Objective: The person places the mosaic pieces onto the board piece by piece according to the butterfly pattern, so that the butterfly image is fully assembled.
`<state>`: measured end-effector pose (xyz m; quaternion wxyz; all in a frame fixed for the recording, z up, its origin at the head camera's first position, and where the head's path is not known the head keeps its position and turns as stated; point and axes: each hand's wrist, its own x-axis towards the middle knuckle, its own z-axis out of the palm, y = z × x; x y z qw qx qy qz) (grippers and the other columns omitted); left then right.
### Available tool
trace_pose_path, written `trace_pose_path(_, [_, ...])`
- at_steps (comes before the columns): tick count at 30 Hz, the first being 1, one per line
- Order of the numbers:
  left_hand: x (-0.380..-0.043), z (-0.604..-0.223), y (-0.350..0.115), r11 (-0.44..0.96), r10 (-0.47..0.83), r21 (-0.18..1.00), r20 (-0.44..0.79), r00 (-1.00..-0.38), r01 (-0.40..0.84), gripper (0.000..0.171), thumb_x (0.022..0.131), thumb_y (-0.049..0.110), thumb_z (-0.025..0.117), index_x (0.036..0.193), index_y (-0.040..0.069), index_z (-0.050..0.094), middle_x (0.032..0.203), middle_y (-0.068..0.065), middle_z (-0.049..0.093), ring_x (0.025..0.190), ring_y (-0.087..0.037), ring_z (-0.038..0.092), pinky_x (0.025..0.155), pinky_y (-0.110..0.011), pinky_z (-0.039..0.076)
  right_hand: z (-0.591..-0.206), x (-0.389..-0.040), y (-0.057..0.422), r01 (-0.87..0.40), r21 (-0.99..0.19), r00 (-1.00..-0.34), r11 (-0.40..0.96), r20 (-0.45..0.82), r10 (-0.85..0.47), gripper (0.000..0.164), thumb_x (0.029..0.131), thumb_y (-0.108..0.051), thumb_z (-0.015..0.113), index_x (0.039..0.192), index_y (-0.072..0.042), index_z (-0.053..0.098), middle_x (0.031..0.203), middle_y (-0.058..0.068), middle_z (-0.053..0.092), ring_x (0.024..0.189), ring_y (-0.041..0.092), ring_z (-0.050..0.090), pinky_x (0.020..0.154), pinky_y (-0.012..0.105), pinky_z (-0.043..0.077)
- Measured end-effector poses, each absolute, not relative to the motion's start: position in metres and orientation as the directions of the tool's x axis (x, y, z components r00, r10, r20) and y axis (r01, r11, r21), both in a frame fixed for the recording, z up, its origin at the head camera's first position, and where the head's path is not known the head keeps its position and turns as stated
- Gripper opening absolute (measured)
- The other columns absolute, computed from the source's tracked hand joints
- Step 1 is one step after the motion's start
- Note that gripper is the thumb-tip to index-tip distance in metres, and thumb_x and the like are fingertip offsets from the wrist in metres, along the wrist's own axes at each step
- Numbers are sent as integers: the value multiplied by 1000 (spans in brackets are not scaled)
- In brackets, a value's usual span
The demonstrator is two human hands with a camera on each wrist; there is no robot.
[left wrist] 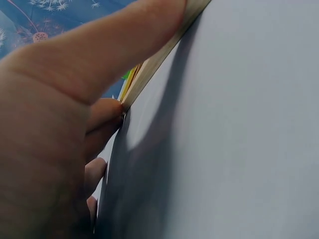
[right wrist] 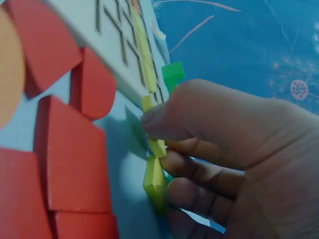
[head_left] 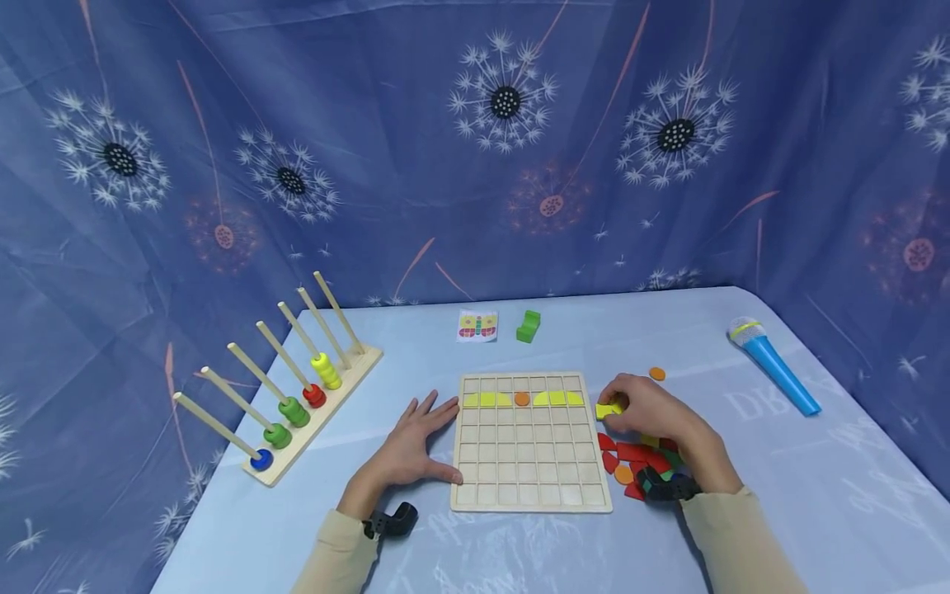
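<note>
The worktop [head_left: 416, 346] is covered in pale blue, marked by faint white lettering, and is backed by a dark blue curtain [head_left: 401, 165], which is patterned with white and pinkish dandelion heads. At the left, a wooden peg rack [head_left: 332, 402] is set at a slant; from its near end, its pegs are threaded with blue, green, green, red and yellow rings. Near the far edge, a small green notched block [head_left: 529, 327] can be seen. At the far right, a toy microphone [head_left: 779, 371] is laid diagonally, its silvery head ringed by a yellow band and its blue handle angled towards the right edge.
</note>
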<state>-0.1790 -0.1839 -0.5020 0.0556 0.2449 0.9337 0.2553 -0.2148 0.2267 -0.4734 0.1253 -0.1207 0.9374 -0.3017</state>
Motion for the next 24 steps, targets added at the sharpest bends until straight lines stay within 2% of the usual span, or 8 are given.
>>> trace_pose_path(3, [-179, -502, -182, 767, 471, 488, 14, -882, 417, 116, 53, 75, 76, 148, 20, 40, 154, 11, 29, 145, -22, 6, 115, -47, 2, -471, -215, 227, -150, -623, -947, 767, -133, -293, 31, 73, -21, 81, 100, -11, 70, 88, 1, 57, 80, 20, 51, 67, 31, 49])
trace_pose_path(10, [-178, -505, -178, 788, 456, 455, 20, -890, 415, 117, 51, 80, 72, 149, 24, 39, 152, 16, 29, 145, -21, 6, 115, -44, 1, -467, -208, 207, -268, -688, -928, 674, -3, -372, 26, 80, -22, 79, 102, -13, 71, 85, -3, 58, 71, 16, 53, 60, 30, 47])
trace_pose_path(18, [-175, -504, -178, 790, 449, 451, 34, -893, 415, 117, 51, 80, 73, 148, 23, 40, 152, 16, 30, 145, -21, 7, 115, -44, 1, -465, -208, 163, -416, -620, -879, 665, 85, -470, 23, 80, -22, 78, 102, -17, 71, 86, -8, 58, 69, 9, 52, 64, 29, 47])
trace_pose_path(24, [-175, -505, -178, 793, 450, 445, 33, -893, 416, 118, 51, 82, 71, 149, 24, 39, 152, 17, 30, 145, -20, 7, 115, -43, 0, -465, -212, 133, -441, -597, -868, 671, 94, -487, 24, 79, -24, 77, 102, -18, 70, 86, -10, 58, 71, 8, 52, 67, 28, 47])
